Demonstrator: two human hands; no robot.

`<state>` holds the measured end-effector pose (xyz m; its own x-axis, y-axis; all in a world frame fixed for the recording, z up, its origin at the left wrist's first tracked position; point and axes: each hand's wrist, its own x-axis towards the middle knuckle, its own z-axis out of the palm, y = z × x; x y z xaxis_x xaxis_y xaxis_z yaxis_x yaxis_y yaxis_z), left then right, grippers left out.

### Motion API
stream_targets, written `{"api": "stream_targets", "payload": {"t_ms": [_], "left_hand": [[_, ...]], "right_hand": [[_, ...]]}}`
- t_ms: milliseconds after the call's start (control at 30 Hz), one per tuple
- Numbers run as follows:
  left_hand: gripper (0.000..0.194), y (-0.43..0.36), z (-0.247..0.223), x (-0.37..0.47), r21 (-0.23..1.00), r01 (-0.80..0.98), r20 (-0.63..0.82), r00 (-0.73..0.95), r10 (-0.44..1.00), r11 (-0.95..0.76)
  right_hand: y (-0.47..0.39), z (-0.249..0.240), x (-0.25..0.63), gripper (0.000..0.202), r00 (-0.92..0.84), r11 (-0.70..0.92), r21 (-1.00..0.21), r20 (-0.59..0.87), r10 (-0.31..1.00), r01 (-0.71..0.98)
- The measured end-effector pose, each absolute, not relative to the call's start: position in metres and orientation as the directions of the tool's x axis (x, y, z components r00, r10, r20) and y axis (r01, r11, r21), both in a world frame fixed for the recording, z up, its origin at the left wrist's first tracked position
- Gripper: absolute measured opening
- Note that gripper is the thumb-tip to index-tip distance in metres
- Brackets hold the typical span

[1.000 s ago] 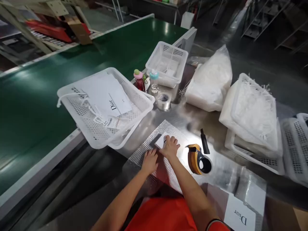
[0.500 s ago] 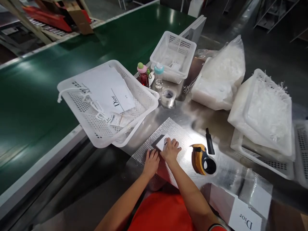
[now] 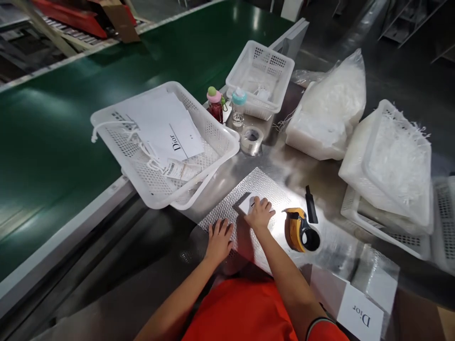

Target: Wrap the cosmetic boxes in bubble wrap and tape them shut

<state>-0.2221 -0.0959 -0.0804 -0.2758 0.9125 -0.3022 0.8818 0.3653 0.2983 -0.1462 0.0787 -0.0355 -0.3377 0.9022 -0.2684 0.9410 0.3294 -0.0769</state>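
A sheet of bubble wrap (image 3: 265, 182) lies on the metal table, with a small white box (image 3: 246, 204) on top of it. My right hand (image 3: 261, 215) covers the box's right part, its fingers curved over the box and holding it against the wrap. Spread over the wrap's near left edge is my left hand (image 3: 219, 241), apart from the box and with nothing seen in its fingers. Right of the wrap sits a yellow and black tape dispenser (image 3: 295, 229). A black-handled tool (image 3: 311, 204) lies just behind the dispenser.
A white basket (image 3: 142, 201) with Dior-printed paper stands at left beside the green conveyor belt (image 3: 170, 52). Behind are a tape roll (image 3: 251, 141), two bottles and another basket (image 3: 284, 64). Filler-stuffed baskets (image 3: 373, 166) are at right, Dior boxes (image 3: 360, 312) near my right arm.
My left hand has moved away from the box, leftward onto the wrap's near edge, its fingers spreading. The right hand stays on the box. The view has shifted slightly.
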Motion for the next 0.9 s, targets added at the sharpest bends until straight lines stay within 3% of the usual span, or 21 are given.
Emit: {"api": "stream_targets", "payload": {"t_ms": [567, 767, 833, 900], "left_hand": [[0.058, -0.097, -0.082, -0.221, 0.323, 0.876, -0.285, -0.272, 0.919, 0.359], [0.05, -0.102, -0.086, -0.218, 0.297, 0.884, -0.27, -0.284, 0.92, 0.361], [0.044, -0.098, -0.088, -0.22, 0.332, 0.86, -0.231, -0.324, 0.917, 0.388], [0.037, -0.087, -0.089, -0.221, 0.448, 0.781, -0.184, -0.394, 0.9, 0.434]], "right_hand": [[0.055, -0.032, -0.157, 0.06, -0.341, 0.329, -0.093, -0.321, 0.883, 0.94], [0.055, -0.03, -0.156, 0.081, -0.302, 0.282, -0.113, -0.458, 0.836, 0.953], [0.072, -0.024, -0.151, 0.071, -0.302, 0.243, -0.183, -0.484, 0.821, 0.953], [0.101, -0.015, -0.142, 0.053, -0.329, 0.234, -0.269, -0.397, 0.857, 0.934]]}}
